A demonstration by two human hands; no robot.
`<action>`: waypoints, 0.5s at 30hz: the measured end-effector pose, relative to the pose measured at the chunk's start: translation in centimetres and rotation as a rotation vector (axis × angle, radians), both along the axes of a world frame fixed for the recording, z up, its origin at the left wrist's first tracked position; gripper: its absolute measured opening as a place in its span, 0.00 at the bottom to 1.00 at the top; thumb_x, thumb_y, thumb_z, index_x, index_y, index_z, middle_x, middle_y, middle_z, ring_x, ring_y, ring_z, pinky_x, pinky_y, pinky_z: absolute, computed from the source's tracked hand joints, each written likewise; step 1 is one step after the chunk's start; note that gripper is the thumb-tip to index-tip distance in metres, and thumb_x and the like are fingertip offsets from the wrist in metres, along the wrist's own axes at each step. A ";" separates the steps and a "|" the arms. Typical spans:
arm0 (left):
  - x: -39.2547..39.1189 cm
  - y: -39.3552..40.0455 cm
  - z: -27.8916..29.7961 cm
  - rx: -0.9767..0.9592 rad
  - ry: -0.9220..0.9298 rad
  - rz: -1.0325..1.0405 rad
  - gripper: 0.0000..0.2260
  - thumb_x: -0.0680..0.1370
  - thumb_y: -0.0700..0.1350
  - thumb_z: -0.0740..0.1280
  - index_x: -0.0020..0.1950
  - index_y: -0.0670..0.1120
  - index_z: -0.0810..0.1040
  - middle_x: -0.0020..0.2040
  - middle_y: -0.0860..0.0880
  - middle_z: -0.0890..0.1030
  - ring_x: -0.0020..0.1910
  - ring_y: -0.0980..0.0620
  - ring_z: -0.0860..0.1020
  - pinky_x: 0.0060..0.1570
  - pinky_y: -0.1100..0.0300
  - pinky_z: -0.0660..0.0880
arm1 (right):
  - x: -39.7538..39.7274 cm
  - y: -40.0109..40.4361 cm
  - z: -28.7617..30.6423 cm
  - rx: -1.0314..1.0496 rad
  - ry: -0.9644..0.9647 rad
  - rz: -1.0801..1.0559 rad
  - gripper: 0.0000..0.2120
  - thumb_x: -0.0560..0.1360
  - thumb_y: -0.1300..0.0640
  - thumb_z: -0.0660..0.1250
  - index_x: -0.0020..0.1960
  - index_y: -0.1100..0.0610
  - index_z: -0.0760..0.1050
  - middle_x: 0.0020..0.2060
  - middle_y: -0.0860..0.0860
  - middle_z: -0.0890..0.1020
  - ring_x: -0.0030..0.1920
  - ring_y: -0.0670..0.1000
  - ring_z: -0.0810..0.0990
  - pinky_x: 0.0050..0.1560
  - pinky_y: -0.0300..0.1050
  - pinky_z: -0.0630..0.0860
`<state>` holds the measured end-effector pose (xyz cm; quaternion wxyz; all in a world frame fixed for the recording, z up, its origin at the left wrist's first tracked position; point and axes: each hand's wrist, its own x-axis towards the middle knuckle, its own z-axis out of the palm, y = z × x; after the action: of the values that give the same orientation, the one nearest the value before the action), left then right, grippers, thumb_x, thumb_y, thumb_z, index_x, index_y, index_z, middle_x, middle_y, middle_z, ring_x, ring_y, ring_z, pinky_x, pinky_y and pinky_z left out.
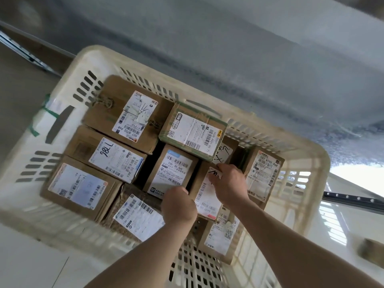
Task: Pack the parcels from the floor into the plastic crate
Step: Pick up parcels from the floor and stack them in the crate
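Nearest the camera, two bare forearms reach down into a large cream slotted plastic crate (97, 59) standing on the pale tiled floor (31, 265). The left hand (179, 205) has its fingers curled down over the near edge of a small brown cardboard parcel with a white shipping label (202, 189), while the right hand (229, 183) lies across the same parcel's far end, fingers bent over the label; together they seem to be seating it into the gap in the middle of the crate. Around it the crate is already well filled: a labelled parcel (138, 217) sits by the near wall, three flat brown boxes line the left wall, one marked in black pen (109, 161), an upright box (172, 171) is just beside the held parcel, and a green-taped box (193, 132) lies toward the far wall, with another box (264, 175) against the right wall. By my reading, packing is near its end; bare slotted base shows only at the near right corner. One blurred brownish object (372, 251), possibly a remaining parcel, lies on the floor beyond the crate's right wall.
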<state>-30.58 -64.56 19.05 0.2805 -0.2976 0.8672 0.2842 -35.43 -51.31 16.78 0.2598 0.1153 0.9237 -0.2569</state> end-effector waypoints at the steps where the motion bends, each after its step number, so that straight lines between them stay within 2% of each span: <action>1: -0.1 -0.1 -0.2 -0.010 0.014 -0.022 0.09 0.77 0.34 0.65 0.52 0.42 0.81 0.46 0.48 0.82 0.41 0.52 0.77 0.41 0.63 0.71 | -0.1 -0.2 -0.3 0.011 0.005 -0.003 0.15 0.79 0.50 0.70 0.62 0.54 0.79 0.53 0.53 0.81 0.55 0.57 0.79 0.56 0.53 0.79; 3: -0.1 -0.4 -0.5 -0.027 0.047 -0.045 0.07 0.76 0.34 0.64 0.47 0.43 0.79 0.41 0.50 0.79 0.39 0.52 0.76 0.39 0.62 0.73 | -0.2 -0.6 -0.6 0.038 0.006 -0.004 0.17 0.79 0.50 0.70 0.65 0.55 0.78 0.57 0.54 0.80 0.59 0.57 0.77 0.62 0.54 0.77; 7: -0.1 -0.7 -1.3 -0.039 0.107 -0.074 0.07 0.76 0.36 0.66 0.40 0.45 0.73 0.38 0.49 0.77 0.37 0.52 0.77 0.35 0.62 0.72 | -0.5 -1.1 -0.7 0.062 -0.003 0.002 0.19 0.79 0.49 0.69 0.67 0.55 0.76 0.59 0.54 0.79 0.61 0.56 0.76 0.62 0.52 0.76; 12: -0.5 -1.3 -0.7 0.089 0.039 -0.098 0.05 0.77 0.43 0.71 0.43 0.44 0.77 0.40 0.51 0.80 0.41 0.52 0.80 0.40 0.62 0.77 | -0.6 -1.3 0.6 0.035 -0.063 -0.030 0.18 0.80 0.47 0.68 0.67 0.53 0.75 0.57 0.53 0.80 0.58 0.55 0.79 0.58 0.54 0.79; 15: -0.7 -2.2 1.0 0.187 0.032 -0.081 0.05 0.76 0.44 0.72 0.44 0.46 0.77 0.42 0.52 0.80 0.43 0.53 0.81 0.42 0.64 0.76 | 0.1 -1.2 2.6 -0.007 -0.051 -0.054 0.20 0.82 0.48 0.65 0.71 0.54 0.72 0.64 0.53 0.79 0.64 0.55 0.77 0.64 0.53 0.76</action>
<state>-31.28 -66.79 20.07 0.3047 -0.2303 0.8524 0.3572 -35.33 -52.52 19.34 0.2765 0.1455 0.9124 -0.2643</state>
